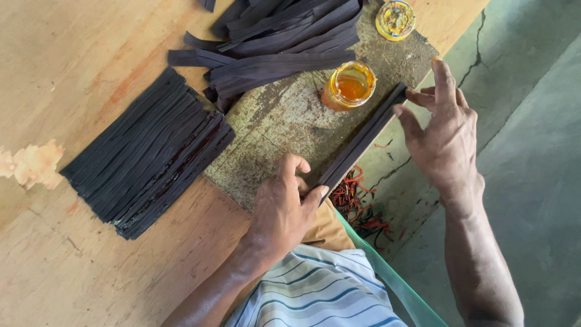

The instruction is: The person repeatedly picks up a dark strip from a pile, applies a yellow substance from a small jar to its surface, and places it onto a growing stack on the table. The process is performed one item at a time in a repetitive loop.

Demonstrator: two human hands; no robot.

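A long dark strip (362, 140) lies along the right edge of a worn stone slab (284, 121). My left hand (283, 209) pinches the strip's near end between thumb and fingers. My right hand (445, 130) holds the far end with thumb and fingertips. An open glass jar of amber glue (349, 86) stands on the slab just left of the strip.
A neat stack of dark strips (148, 154) rests on the wooden table (66, 60) at left. A loose pile of dark strips (278, 36) lies at the top. The jar's lid (395, 19) sits at the slab's far corner. Red and dark scraps (360, 209) litter the concrete floor.
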